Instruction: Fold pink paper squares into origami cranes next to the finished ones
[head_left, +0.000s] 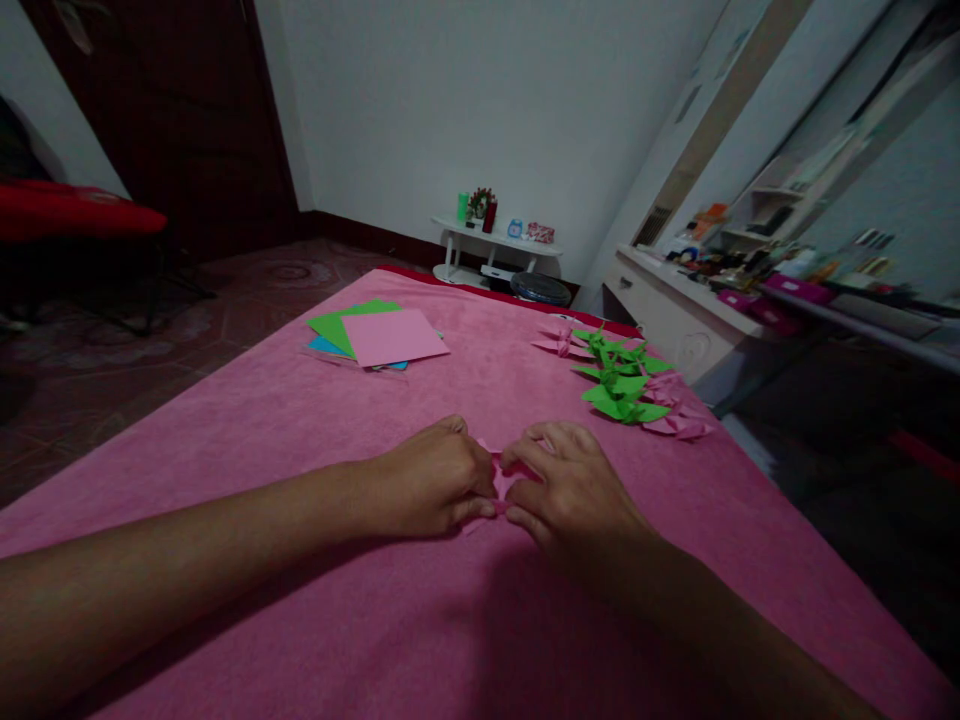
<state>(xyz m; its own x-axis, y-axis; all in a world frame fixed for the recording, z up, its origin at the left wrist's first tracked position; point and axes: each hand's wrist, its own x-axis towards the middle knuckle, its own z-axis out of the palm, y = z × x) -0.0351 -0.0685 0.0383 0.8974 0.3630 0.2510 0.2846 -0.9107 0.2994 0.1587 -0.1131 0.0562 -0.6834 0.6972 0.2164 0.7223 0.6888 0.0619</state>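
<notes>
A small piece of pink folded paper [504, 484] lies on the pink cloth between my two hands, mostly covered by the fingers. My left hand [439, 478] is closed on its left side, with thumb and fingers pinching it. From the right, my right hand [566, 490] holds the paper with bent fingertips at the far and near edges. To the right and farther off sit several folded green paper cranes [626, 400] and pink paper cranes [562, 340].
Square sheets of coloured paper, a pink sheet [394, 337] on top, lie at the far left of the cloth-covered surface [247, 480]. Beyond it stands a low white shelf [495, 238]. A dresser [675, 310] with cosmetics is at the right, a red chair [75, 212] at the left.
</notes>
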